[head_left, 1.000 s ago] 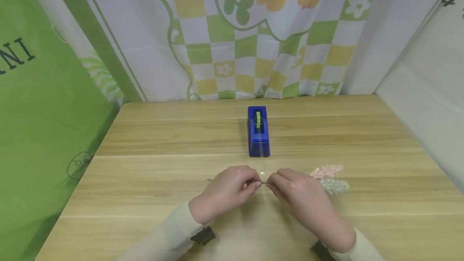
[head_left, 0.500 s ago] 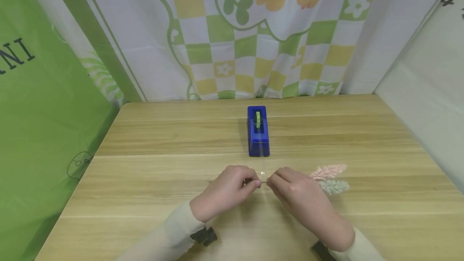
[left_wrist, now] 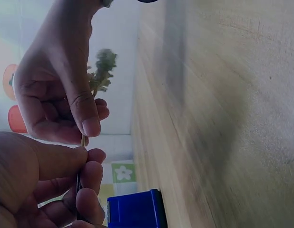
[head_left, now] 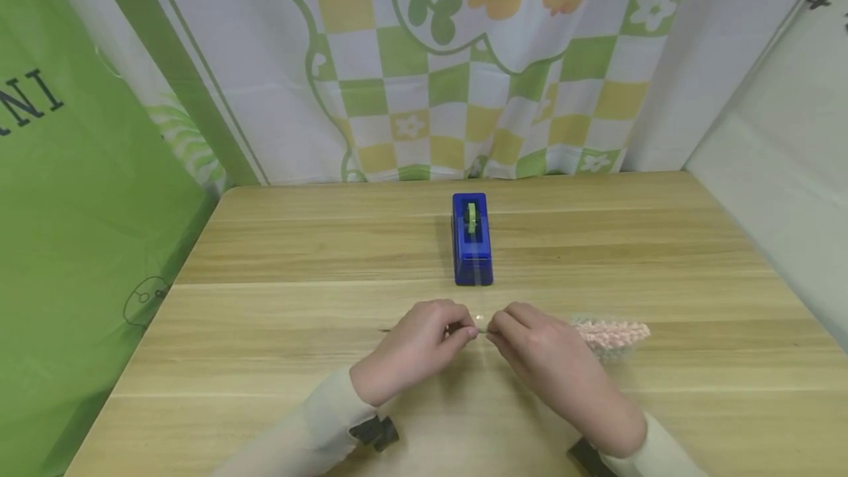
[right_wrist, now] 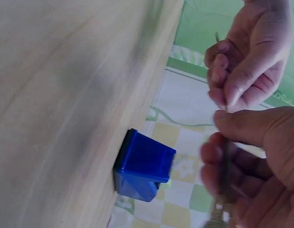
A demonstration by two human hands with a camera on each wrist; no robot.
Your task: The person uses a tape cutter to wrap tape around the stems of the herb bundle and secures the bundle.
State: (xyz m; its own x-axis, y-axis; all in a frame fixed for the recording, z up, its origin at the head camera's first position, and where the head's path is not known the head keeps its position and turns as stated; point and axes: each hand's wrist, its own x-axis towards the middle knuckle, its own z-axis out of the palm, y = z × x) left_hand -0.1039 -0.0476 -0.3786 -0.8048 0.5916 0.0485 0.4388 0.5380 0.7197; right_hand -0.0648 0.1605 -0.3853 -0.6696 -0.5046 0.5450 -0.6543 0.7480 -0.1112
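Thin stems (left_wrist: 78,190) run between the two hands, raised over the table. My left hand (head_left: 419,348) pinches them between thumb and fingers, and a stem end pokes out to its left. Close beside it, my right hand (head_left: 556,366) grips the same stems. From the right hand's far side extend a pink flower head (head_left: 616,333) and a pale green one (head_left: 612,352), the pink lying over the green in the head view. A blue tape dispenser (head_left: 472,241) with a greenish roll stands just beyond the hands.
The wooden table (head_left: 298,256) reaches back to a checkered, flower-printed curtain (head_left: 477,94). Green cloth (head_left: 66,205) hangs at the left, and a pale wall or sheet (head_left: 782,168) stands along the right.
The flower heads have turned: the pink one was behind the green and now lies across it, farther right. Both hands have stayed nearly in place, still gripping the stems.
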